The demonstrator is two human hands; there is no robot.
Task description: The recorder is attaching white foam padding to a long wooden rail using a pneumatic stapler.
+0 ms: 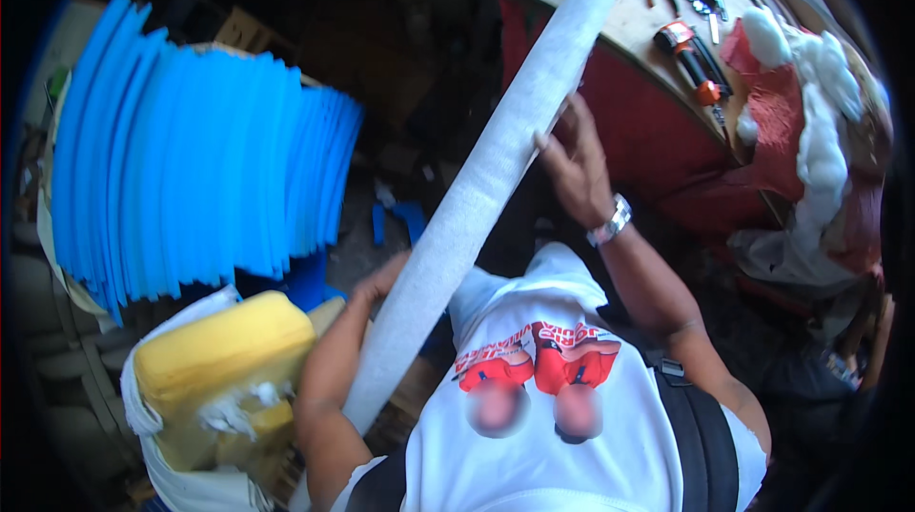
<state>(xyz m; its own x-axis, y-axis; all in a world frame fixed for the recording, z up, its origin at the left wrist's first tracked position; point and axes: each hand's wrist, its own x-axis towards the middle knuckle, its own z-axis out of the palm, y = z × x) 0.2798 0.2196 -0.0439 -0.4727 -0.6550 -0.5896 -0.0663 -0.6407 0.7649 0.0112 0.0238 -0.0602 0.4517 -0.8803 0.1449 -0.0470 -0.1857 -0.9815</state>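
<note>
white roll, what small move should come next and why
I'd probably close the right hand more fully around the white roll: it shows open at the roll's right edge, not wrapped across the front. The left hand is mostly hidden by the roll, so its grip can't be judged; a firmer right hold might steady the roll.

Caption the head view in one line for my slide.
Right hand at the edge of a long whitish roll, left hand partly hidden behind it, blue sheets lined up at left.
</note>
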